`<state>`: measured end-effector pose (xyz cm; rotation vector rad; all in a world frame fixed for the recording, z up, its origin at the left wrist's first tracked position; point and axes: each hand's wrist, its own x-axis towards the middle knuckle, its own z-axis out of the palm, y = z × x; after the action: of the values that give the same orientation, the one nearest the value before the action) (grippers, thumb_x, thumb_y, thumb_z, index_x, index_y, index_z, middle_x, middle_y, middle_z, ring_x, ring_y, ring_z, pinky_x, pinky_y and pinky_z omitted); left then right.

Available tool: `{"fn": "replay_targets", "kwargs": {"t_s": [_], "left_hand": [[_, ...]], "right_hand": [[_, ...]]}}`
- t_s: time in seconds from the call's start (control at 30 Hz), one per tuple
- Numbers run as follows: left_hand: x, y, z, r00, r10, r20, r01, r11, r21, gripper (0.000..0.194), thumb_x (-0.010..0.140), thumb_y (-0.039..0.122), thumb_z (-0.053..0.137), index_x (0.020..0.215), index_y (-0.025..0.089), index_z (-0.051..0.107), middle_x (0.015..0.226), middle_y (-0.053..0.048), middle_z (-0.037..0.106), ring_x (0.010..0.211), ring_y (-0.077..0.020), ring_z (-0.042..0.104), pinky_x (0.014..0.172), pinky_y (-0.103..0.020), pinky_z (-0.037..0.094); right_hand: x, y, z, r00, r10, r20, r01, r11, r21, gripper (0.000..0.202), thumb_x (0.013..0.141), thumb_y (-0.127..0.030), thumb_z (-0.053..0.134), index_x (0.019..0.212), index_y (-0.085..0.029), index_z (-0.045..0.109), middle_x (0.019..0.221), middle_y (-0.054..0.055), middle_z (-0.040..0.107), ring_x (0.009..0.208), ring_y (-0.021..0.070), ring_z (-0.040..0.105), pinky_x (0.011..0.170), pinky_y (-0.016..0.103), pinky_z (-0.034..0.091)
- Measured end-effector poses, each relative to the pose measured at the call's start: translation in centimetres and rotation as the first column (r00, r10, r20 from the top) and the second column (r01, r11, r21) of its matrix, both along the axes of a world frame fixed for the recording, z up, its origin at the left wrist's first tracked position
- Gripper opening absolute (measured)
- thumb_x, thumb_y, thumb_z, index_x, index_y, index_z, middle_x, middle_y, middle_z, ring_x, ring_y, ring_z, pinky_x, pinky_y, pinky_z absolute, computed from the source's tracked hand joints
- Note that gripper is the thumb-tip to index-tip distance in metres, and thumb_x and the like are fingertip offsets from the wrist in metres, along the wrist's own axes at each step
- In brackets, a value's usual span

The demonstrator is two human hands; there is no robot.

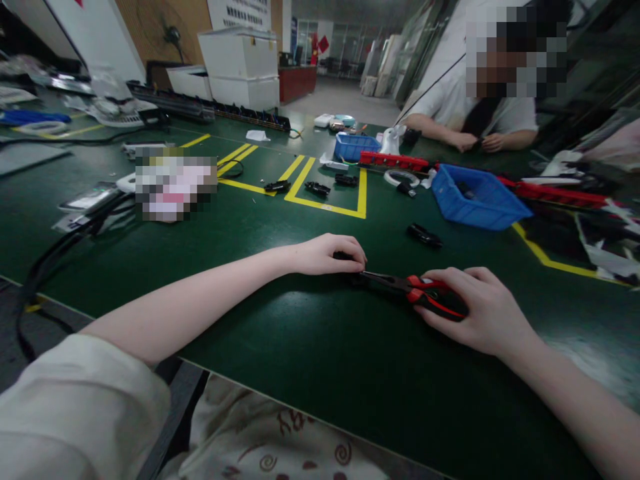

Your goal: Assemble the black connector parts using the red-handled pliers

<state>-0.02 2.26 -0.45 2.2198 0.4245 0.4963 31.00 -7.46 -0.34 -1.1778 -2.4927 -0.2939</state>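
My right hand [473, 307] is wrapped round the red and black handles of long-nose pliers [407, 285]. Their thin jaws point left and meet the fingertips of my left hand [330, 255]. Closed over a small black part [344, 256], that left hand rests low on the green table [300, 333]; its fingers cover most of the part. Whether the plier jaws grip the part cannot be made out. Beyond the pliers lies a black connector-like piece [425, 235]. Several similar pieces lie farther off, among them one black piece [317, 189] inside a yellow taped outline.
A blue bin [477, 197] with dark parts stands at the right, beside a red rail [560, 193]. A smaller blue bin [356, 147] is farther back. Black cables [75, 230] run along the left. Across the table sits a person [480, 120] with hands together.
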Motion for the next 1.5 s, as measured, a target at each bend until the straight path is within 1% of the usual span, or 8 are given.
{"fn": "replay_targets", "kwargs": {"t_s": [0.23, 0.53, 0.77, 0.97, 1.1, 1.33, 1.43, 1.5], "left_hand": [[-0.2, 0.3, 0.1, 0.996, -0.080, 0.029, 0.080, 0.997, 0.005, 0.015, 0.096, 0.020, 0.061, 0.106, 0.014, 0.071, 0.114, -0.009, 0.068, 0.112, -0.0184, 0.064, 0.102, -0.034, 0.048], [-0.2, 0.7, -0.2, 0.996, -0.080, 0.028, 0.081, 0.995, -0.054, 0.013, 0.094, 0.017, 0.062, 0.102, 0.017, 0.072, 0.111, -0.006, 0.070, 0.110, -0.0181, 0.064, 0.101, -0.035, 0.048], [-0.3, 0.8, -0.2, 0.996, -0.088, -0.005, 0.088, 0.995, -0.041, 0.014, 0.094, 0.020, 0.062, 0.104, 0.017, 0.071, 0.113, -0.006, 0.068, 0.114, -0.0193, 0.063, 0.103, -0.038, 0.047], [-0.2, 0.3, -0.1, 0.998, -0.059, 0.009, 0.059, 0.998, 0.033, 0.014, 0.095, 0.020, 0.059, 0.100, 0.014, 0.070, 0.116, -0.010, 0.063, 0.112, -0.0203, 0.061, 0.101, -0.038, 0.047], [0.0, -0.1, -0.3, 0.999, -0.036, 0.020, 0.034, 0.996, 0.083, 0.012, 0.095, 0.020, 0.058, 0.099, 0.015, 0.068, 0.115, -0.010, 0.061, 0.110, -0.0198, 0.060, 0.101, -0.036, 0.047], [0.2, -0.7, -0.3, 1.000, 0.003, 0.012, -0.005, 0.975, 0.224, 0.014, 0.097, 0.017, 0.054, 0.099, 0.016, 0.068, 0.106, -0.008, 0.062, 0.099, -0.0179, 0.061, 0.092, -0.032, 0.048], [0.2, -0.5, -0.2, 1.000, -0.008, 0.020, 0.003, 0.976, 0.217, 0.014, 0.097, 0.016, 0.055, 0.099, 0.016, 0.068, 0.103, -0.007, 0.065, 0.098, -0.0177, 0.062, 0.092, -0.033, 0.048], [0.2, -0.3, -0.2, 1.000, -0.019, 0.021, 0.015, 0.984, 0.178, 0.013, 0.096, 0.015, 0.056, 0.099, 0.016, 0.069, 0.103, -0.007, 0.066, 0.099, -0.0174, 0.062, 0.091, -0.032, 0.049]], "right_hand": [[-0.2, -0.1, 0.1, 1.000, 0.013, 0.006, -0.013, 1.000, 0.022, 0.035, 0.087, -0.047, 0.063, 0.113, -0.024, 0.057, 0.098, 0.009, 0.073, 0.071, 0.0260, 0.065, 0.067, 0.047, 0.050], [-0.3, -0.1, 0.0, 0.999, -0.021, -0.036, 0.020, 0.999, -0.035, 0.036, 0.084, -0.048, 0.065, 0.111, -0.027, 0.060, 0.099, 0.008, 0.074, 0.072, 0.0266, 0.064, 0.066, 0.047, 0.050], [-0.5, -0.3, 0.3, 0.998, -0.036, -0.042, 0.033, 0.997, -0.076, 0.037, 0.084, -0.048, 0.065, 0.115, -0.029, 0.061, 0.102, 0.008, 0.074, 0.075, 0.0288, 0.066, 0.068, 0.050, 0.050], [-0.5, -0.1, 0.1, 0.999, -0.027, -0.047, 0.023, 0.997, -0.074, 0.036, 0.083, -0.047, 0.065, 0.114, -0.028, 0.061, 0.103, 0.008, 0.074, 0.076, 0.0291, 0.066, 0.068, 0.050, 0.049], [-0.4, 0.0, 0.0, 0.999, -0.015, -0.042, 0.013, 0.998, -0.058, 0.036, 0.083, -0.047, 0.065, 0.112, -0.027, 0.060, 0.101, 0.008, 0.074, 0.075, 0.0285, 0.066, 0.068, 0.049, 0.050], [-0.1, 0.1, -0.1, 1.000, -0.001, -0.006, 0.000, 0.999, -0.033, 0.035, 0.085, -0.047, 0.065, 0.114, -0.028, 0.057, 0.100, 0.007, 0.074, 0.074, 0.0275, 0.066, 0.067, 0.049, 0.050], [-0.1, 0.2, -0.1, 1.000, -0.002, -0.001, 0.002, 1.000, -0.013, 0.037, 0.084, -0.044, 0.067, 0.116, -0.029, 0.056, 0.103, 0.007, 0.074, 0.079, 0.0290, 0.068, 0.072, 0.051, 0.050], [-0.1, 0.2, -0.1, 1.000, -0.003, -0.002, 0.003, 1.000, 0.000, 0.040, 0.083, -0.043, 0.069, 0.118, -0.029, 0.056, 0.104, 0.007, 0.074, 0.083, 0.0305, 0.069, 0.076, 0.053, 0.049]]}}
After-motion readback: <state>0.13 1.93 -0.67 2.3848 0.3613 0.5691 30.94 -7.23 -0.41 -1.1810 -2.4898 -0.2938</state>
